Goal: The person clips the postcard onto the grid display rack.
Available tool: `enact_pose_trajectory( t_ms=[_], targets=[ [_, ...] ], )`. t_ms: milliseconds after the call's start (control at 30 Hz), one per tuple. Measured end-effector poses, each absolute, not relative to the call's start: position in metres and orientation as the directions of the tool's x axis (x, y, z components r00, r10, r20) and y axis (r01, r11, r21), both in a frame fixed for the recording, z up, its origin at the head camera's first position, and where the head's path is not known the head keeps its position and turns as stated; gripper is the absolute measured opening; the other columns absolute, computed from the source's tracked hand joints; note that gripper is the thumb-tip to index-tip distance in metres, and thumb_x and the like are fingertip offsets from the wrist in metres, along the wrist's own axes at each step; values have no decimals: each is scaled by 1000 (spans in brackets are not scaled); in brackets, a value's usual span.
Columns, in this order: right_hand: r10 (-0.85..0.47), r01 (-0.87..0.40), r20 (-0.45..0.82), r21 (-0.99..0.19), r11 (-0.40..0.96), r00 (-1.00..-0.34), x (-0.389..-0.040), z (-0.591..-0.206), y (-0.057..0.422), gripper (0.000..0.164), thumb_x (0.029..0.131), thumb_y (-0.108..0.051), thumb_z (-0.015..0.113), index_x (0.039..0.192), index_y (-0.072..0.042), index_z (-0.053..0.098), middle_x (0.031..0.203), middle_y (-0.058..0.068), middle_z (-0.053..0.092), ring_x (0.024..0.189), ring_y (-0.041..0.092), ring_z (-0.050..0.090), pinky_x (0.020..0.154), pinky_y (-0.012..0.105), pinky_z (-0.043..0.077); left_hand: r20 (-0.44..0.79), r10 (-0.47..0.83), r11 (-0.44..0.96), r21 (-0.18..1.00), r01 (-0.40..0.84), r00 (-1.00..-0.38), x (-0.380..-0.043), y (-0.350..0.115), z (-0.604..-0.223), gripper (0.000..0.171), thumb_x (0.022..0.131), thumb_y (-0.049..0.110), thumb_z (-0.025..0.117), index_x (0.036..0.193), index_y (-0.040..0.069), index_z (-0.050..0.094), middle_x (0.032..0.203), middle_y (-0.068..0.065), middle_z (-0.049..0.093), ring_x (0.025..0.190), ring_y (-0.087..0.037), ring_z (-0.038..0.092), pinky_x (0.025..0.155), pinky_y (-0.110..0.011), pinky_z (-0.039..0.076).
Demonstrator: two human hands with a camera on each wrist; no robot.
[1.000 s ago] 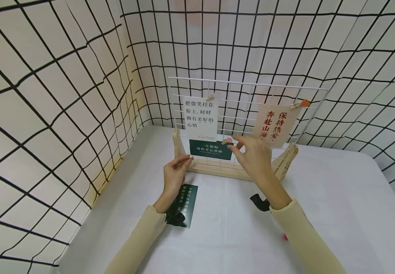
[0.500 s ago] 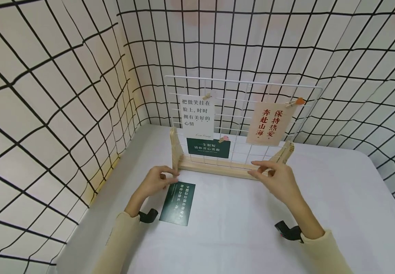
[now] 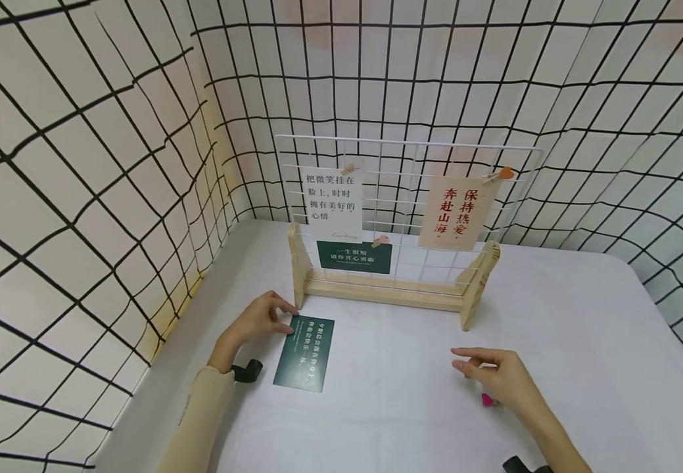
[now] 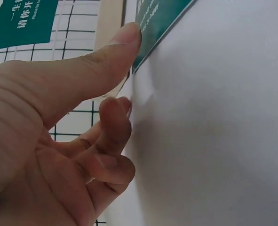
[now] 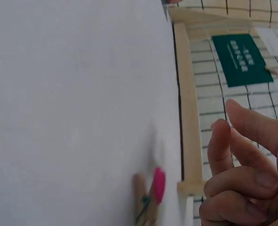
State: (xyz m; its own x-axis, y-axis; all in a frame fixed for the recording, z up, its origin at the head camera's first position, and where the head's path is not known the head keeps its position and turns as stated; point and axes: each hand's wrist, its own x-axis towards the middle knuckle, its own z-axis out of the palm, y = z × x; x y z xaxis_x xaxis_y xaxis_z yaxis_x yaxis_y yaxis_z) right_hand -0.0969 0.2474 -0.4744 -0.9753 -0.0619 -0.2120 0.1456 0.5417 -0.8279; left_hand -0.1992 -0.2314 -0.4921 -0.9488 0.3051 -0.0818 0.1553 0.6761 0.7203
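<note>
A dark green card (image 3: 304, 358) with white writing lies flat on the white table. My left hand (image 3: 256, 322) is at its far left corner, with the thumb (image 4: 122, 40) right at the card's edge in the left wrist view. The other fingers of that hand bend loosely beside the corner. On the right, my right hand (image 3: 497, 378) hovers above the table, fingers loosely bent and holding nothing. Just below it lies a small wooden clothespin (image 5: 146, 200) with a bright pink decoration (image 3: 487, 399).
A white wire grid rack on a wooden base (image 3: 382, 295) stands at the back. Clothespins hold a white card (image 3: 335, 226), a green card (image 3: 355, 266) and a peach card (image 3: 436, 233) on it. Black netting (image 3: 412, 82) encloses the table behind and at the sides.
My right hand has left the pink clip on the rack's green card and come down, back and right toward the table. My left hand has moved from the rack's base to the lying card's corner.
</note>
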Motion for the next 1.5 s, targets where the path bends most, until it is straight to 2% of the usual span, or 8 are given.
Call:
enact_pose_trajectory(
  t_ms=[233, 400, 567, 700, 967, 1233, 1400, 1500],
  targets=[
    [-76, 162, -239, -828, 537, -968, -75, -492, 282, 37, 91, -29, 81, 122, -9, 77, 76, -4, 63, 60, 2, 52, 60, 20, 45, -84, 309, 666, 730, 152, -947, -200, -226, -496, 39, 73, 8, 94, 108, 6, 77, 109, -11, 61, 83, -20, 49, 68, -24, 42],
    [-113, 200, -292, -842, 501, -950, -64, -502, 300, 40, 89, -21, 83, 122, -1, 74, 82, -7, 65, 62, -2, 50, 58, 18, 46, -90, 275, 686, 716, 130, -957, -201, -224, -496, 38, 70, 7, 95, 103, 6, 75, 106, -10, 60, 83, -19, 48, 68, -25, 41],
    [-129, 48, -151, -812, 581, -980, -61, -504, 301, 27, 85, -21, 86, 108, -8, 80, 82, -7, 68, 63, 0, 49, 54, 19, 43, -90, 258, 672, 732, 112, -962, -201, -222, -497, 41, 69, 3, 95, 100, 5, 70, 95, -9, 61, 79, -18, 49, 66, -24, 41],
    [-140, -95, 2, -744, 661, -990, -61, -506, 299, 15, 82, -20, 88, 96, -19, 82, 75, -12, 61, 58, 1, 42, 49, 23, 35, -85, 260, 641, 760, 107, -962, -200, -219, -495, 39, 71, 2, 94, 100, 2, 68, 89, -10, 65, 76, -17, 51, 64, -22, 42],
    [-231, -310, 207, -635, 708, -951, -68, -513, 294, 20, 78, -11, 89, 91, -24, 81, 81, -17, 61, 56, -4, 40, 47, 20, 36, -68, 184, 569, 821, 51, -981, -198, -215, -496, 19, 81, 2, 86, 92, -2, 71, 81, -10, 71, 69, -13, 57, 61, -21, 46],
    [-233, -337, 253, -537, 773, -939, -74, -504, 283, 25, 73, -3, 90, 88, -22, 82, 91, -9, 63, 61, -7, 40, 51, 19, 37, -149, 22, 446, 887, -124, -989, -197, -205, -498, 12, 86, 4, 83, 91, -3, 73, 76, -8, 74, 59, -13, 60, 57, -23, 50],
    [-244, -379, 317, -493, 783, -917, -73, -505, 282, 30, 70, 3, 89, 88, -21, 82, 98, -4, 65, 62, -10, 40, 51, 18, 37, -204, 15, 380, 907, -183, -979, -196, -203, -497, 12, 88, 3, 81, 94, -4, 73, 81, -11, 77, 61, -15, 65, 60, -24, 54],
    [-167, -294, 280, -513, 806, -946, -68, -502, 282, 22, 78, -3, 86, 94, -17, 81, 98, -2, 67, 59, -7, 39, 49, 20, 36, -228, 52, 366, 910, -194, -972, -195, -205, -498, 13, 89, 3, 79, 97, -4, 72, 84, -13, 79, 62, -16, 68, 63, -25, 56]
  ],
)
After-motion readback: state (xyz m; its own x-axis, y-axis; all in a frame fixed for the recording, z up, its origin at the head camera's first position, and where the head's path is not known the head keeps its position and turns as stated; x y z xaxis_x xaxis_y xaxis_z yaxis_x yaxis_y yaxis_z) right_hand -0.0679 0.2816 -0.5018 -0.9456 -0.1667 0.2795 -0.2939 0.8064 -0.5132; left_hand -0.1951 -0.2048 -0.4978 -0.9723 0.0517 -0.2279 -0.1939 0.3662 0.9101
